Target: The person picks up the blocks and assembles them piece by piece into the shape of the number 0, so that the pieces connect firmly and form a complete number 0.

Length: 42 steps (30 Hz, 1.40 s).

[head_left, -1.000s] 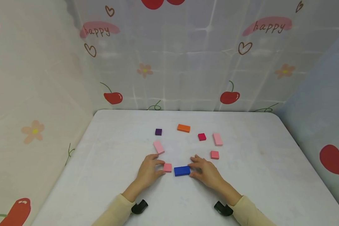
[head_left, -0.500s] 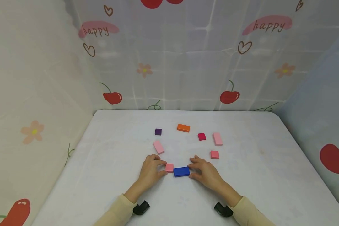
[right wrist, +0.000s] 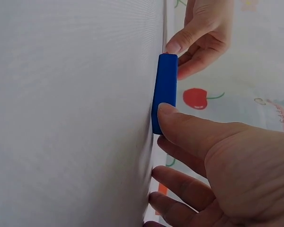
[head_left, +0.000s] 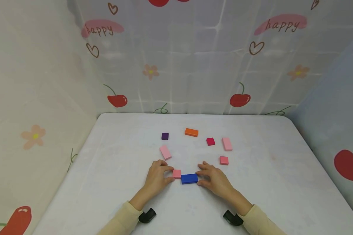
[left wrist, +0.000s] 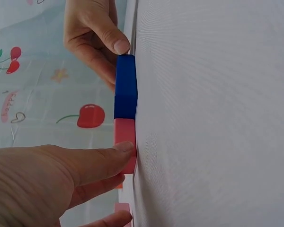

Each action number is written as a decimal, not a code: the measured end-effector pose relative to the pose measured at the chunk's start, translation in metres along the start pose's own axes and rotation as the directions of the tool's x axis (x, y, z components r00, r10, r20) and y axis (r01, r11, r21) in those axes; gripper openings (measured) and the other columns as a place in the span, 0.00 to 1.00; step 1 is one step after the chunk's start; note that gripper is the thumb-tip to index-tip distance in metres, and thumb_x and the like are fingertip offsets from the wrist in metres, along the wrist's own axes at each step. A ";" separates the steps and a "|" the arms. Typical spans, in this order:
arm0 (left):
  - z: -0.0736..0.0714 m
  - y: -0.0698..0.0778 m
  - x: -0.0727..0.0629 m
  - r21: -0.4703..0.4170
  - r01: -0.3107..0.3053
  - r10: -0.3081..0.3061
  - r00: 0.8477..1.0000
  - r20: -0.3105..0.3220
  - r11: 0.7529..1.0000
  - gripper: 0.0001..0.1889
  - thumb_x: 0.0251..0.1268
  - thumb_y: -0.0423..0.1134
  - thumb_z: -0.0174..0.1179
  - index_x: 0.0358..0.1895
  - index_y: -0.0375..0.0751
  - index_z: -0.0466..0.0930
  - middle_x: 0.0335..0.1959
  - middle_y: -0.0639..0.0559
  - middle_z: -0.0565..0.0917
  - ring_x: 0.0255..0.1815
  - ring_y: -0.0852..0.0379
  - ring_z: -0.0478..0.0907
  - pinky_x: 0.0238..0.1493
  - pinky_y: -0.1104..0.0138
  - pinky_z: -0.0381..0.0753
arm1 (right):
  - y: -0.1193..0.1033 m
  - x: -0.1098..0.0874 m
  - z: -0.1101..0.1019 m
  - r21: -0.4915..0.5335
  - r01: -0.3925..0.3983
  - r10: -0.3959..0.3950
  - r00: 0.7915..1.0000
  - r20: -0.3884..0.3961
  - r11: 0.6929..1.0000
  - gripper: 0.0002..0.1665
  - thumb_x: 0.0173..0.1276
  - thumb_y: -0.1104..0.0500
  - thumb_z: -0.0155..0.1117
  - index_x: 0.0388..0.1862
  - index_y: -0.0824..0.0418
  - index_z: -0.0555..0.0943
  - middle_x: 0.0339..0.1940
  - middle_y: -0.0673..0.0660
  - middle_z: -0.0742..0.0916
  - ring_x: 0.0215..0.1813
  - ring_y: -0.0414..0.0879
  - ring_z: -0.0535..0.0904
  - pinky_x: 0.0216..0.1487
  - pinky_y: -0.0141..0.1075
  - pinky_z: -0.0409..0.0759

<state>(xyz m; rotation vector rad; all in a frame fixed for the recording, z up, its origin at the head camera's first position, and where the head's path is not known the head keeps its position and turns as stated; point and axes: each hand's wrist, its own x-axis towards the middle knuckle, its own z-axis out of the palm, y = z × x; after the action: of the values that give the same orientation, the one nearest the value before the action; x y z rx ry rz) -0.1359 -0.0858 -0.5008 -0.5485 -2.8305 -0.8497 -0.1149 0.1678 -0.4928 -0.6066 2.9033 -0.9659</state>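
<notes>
Between thumb and forefinger my left hand pinches a pink square block that lies on the white table. Its right side meets the left end of a blue rectangular block. My right hand pinches the other end of that blue block. In the left wrist view the pink block and the blue block sit end to end. The right wrist view shows the thumb on the near face of the blue block, which mostly hides the pink one there.
Behind my left fingers lies a light pink rectangular block. Farther back are a purple block and an orange block. To the right lie a crimson block, another light pink block and a coral block. A printed curtain stands behind the table.
My left hand has slid the pink square block to the right, closing the gap to the blue block. The right hand and blue block have hardly moved.
</notes>
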 end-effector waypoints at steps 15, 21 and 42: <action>0.001 0.001 0.000 -0.013 0.023 -0.023 1.000 -0.003 1.000 0.14 0.44 0.39 0.78 0.36 0.42 0.88 0.39 0.48 0.79 0.45 0.50 0.72 0.48 0.57 0.72 | 0.001 -0.001 0.001 0.012 -0.010 0.010 1.000 0.003 1.000 0.22 0.56 0.60 0.75 0.51 0.62 0.86 0.63 0.62 0.81 0.71 0.61 0.69 0.66 0.58 0.68; 0.000 0.001 0.000 -0.003 0.020 -0.020 1.000 -0.004 1.000 0.14 0.44 0.39 0.78 0.36 0.42 0.87 0.39 0.48 0.79 0.44 0.51 0.72 0.46 0.58 0.72 | 0.000 -0.001 0.001 0.019 -0.012 0.012 1.000 0.001 1.000 0.21 0.56 0.60 0.75 0.50 0.62 0.86 0.63 0.62 0.81 0.72 0.61 0.69 0.66 0.59 0.68; 0.001 -0.001 0.001 -0.003 0.026 -0.026 1.000 0.006 1.000 0.14 0.45 0.40 0.78 0.37 0.42 0.87 0.39 0.49 0.79 0.45 0.51 0.72 0.48 0.58 0.72 | 0.044 0.000 -0.055 0.172 -0.202 0.247 0.921 -0.303 0.964 0.30 0.56 0.65 0.75 0.59 0.63 0.80 0.53 0.64 0.79 0.50 0.58 0.79 0.51 0.53 0.81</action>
<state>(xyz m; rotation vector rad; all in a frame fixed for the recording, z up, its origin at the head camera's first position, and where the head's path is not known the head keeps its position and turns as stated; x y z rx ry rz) -0.1371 -0.0853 -0.5019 -0.5165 -2.8486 -0.8585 -0.1387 0.2317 -0.4736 -0.1069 3.0479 -1.3256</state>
